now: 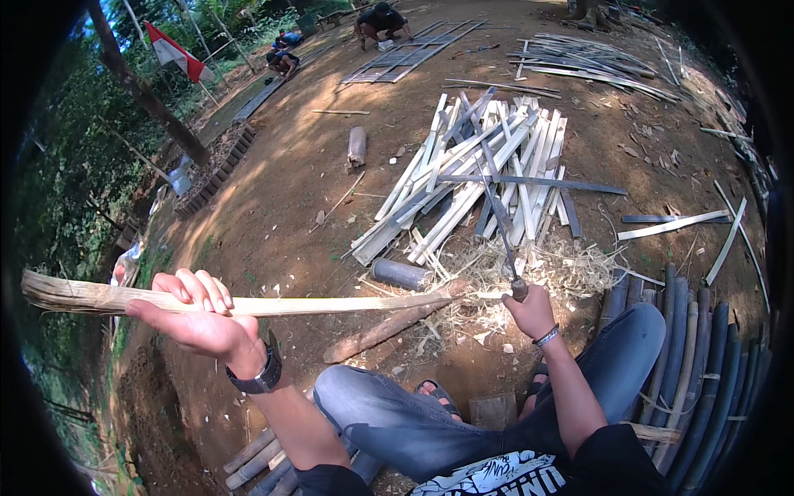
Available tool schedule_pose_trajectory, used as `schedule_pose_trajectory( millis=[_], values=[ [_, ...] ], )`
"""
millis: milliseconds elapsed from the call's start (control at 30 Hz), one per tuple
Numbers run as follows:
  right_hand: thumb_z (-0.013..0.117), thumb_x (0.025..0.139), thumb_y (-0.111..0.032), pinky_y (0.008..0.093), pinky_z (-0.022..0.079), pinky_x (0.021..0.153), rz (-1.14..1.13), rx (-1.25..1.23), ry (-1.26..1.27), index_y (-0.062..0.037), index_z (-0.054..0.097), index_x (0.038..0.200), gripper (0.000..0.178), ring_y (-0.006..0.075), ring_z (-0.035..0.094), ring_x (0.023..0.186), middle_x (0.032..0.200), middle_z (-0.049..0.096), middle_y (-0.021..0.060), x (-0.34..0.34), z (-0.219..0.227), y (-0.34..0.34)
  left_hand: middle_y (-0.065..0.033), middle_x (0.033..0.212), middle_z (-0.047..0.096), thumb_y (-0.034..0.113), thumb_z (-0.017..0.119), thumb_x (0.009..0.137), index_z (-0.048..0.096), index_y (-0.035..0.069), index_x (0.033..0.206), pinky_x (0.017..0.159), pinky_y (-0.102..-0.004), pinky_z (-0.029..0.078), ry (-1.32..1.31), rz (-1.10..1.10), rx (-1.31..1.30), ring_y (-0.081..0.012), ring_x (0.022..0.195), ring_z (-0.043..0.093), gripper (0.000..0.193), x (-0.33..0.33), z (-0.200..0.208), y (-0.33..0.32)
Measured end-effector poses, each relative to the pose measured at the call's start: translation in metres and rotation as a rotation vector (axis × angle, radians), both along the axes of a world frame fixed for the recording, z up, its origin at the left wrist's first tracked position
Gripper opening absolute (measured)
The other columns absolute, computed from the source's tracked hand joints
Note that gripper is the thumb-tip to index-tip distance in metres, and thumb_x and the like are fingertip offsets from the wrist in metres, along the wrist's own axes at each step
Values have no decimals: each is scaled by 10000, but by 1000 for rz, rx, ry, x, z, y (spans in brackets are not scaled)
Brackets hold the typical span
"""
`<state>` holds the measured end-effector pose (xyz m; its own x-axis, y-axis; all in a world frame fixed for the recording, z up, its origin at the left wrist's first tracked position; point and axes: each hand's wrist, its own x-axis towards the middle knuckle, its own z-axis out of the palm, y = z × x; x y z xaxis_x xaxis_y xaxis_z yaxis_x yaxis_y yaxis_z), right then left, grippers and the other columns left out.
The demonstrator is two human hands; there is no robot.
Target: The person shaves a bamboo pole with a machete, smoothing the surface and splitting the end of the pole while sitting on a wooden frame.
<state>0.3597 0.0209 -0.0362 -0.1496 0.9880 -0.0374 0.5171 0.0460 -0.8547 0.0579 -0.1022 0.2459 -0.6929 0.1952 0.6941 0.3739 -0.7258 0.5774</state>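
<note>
A long pale bamboo strip (331, 305) lies nearly level across the view. My left hand (203, 318) is closed around it near its thick, frayed left end. The strip's right end reaches the tip of a short log (385, 331) on the ground; whether they touch is hard to tell. My right hand (532, 314) grips the handle of a machete (499, 217), its long thin blade pointing away from me. Behind the blade lies a large heap of split bamboo slats (451, 178), pale and dark. Curly shavings (558, 277) cover the soil beside my right hand.
Bamboo poles (711, 372) lie close on my right, and more pole ends (256, 459) at lower left. A cut bamboo piece (401, 274) and a short log (356, 149) are ahead. Farther off, a person (382, 21) crouches by a slatted panel (409, 54); another person (283, 62) crouches left.
</note>
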Motion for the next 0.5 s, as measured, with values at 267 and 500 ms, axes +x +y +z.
schedule_pose_trajectory(
  millis=[267,500],
  values=[
    [680,703,-212,362,350,447,-91,17,64,25,489,521,355,166,433,419,439,460,91,-11,-49,0,38,489,239,625,270,937,285,145,671,299,-198,187,-195,166,-68,-59,341,221,549,-12,-49,-9],
    [687,711,-257,407,434,512,-46,-25,45,83,558,606,378,317,574,498,533,560,212,-19,-48,1,28,483,254,630,254,936,282,142,674,294,-209,191,-62,151,-74,-67,337,226,554,-23,-53,-10]
  ],
)
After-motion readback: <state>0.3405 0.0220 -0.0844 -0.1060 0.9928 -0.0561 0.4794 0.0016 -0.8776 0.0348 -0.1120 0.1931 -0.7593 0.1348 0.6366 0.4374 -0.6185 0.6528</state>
